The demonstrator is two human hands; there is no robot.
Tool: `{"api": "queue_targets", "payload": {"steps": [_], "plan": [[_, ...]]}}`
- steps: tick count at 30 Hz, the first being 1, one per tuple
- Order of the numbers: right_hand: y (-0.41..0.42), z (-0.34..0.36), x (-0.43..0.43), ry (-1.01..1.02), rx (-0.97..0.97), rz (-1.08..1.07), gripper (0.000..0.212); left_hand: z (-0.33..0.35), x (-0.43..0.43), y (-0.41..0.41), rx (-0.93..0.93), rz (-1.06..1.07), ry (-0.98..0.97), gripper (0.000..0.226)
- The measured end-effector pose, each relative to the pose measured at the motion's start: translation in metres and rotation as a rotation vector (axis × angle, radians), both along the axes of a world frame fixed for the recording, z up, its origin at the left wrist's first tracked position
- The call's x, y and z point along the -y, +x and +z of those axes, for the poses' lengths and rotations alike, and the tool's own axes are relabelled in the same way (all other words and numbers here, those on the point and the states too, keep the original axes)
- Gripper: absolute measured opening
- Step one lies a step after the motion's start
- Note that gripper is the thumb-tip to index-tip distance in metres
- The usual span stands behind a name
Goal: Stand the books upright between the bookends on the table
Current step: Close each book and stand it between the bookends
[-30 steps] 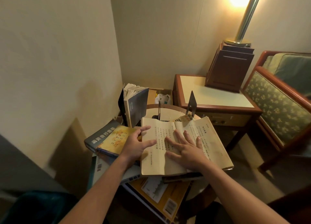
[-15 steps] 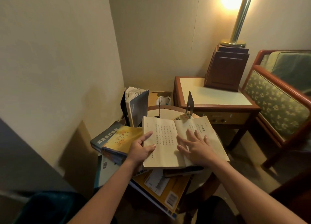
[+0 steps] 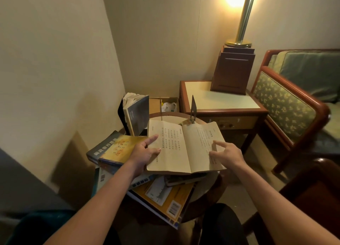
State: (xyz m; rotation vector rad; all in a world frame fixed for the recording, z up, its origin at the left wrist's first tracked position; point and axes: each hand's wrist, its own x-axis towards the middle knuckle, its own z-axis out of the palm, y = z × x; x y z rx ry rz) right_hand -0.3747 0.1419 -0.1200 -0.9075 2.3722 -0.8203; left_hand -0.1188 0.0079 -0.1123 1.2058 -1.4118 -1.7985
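The step in hand, as I judge it, is closing the open book [image 3: 184, 149] so that it can be stood up. The tidy way is to fold the right half over the spine onto the left, then clamp both covers together before lifting, since a soft-paged book raised by one edge is likely to flop and fan out. The left hand [image 3: 144, 153] holds the book's 9 o'clock edge, thumb on top of the page and the other fingers mostly hidden beneath, so that side is secured. The right hand [image 3: 228, 155] is spread wide and slack at the 3 o'clock edge, its fingertips [image 3: 219, 144] over the right page; I cannot tell whether they touch the paper or hover just above it. The book lies flat and face up across a loose pile, with a yellow book [image 3: 121, 147] just beside it at 9 o'clock and an orange book [image 3: 165, 197] jutting out beneath at 6 o'clock, so it is better lifted clear than dragged. The goal lies at 12 o'clock from the grip: a metal bookend [image 3: 193, 106] stands just beyond the book's far edge, and a second bookend [image 3: 161, 109], seen edge-on, stands at about 11 o'clock. Both are on the round table [image 3: 173, 118], and a standing book [image 3: 137, 114] is upright at 10 o'clock.
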Motion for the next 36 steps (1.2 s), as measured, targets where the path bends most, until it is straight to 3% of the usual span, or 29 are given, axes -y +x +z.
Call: {"api": "queue_targets", "payload": {"steps": [5, 9, 13, 20, 26, 36], "plan": [[-0.008, 0.026, -0.005, -0.126, 0.057, 0.064, 0.029, 0.022, -0.005, -0.003, 0.014, -0.048, -0.073, 0.057], [-0.005, 0.049, -0.001, -0.198, 0.096, 0.132, 0.038, 0.040, -0.014, -0.017, 0.066, -0.101, -0.248, 0.063], [0.003, 0.062, 0.005, -0.202, -0.014, 0.191, 0.041, 0.053, -0.024, -0.039, 0.084, -0.214, -0.368, 0.076], [0.025, 0.068, 0.000, -0.308, -0.243, 0.295, 0.040, 0.055, -0.040, -0.071, 0.068, -0.285, -0.369, 0.073], [0.034, 0.077, -0.001, -0.432, 0.087, 0.259, 0.043, 0.050, -0.054, -0.085, 0.019, -0.319, -0.352, 0.052], [0.032, 0.073, -0.001, -0.417, 0.213, 0.177, 0.047, 0.035, -0.065, -0.091, 0.070, -0.420, -0.379, 0.053]]}}
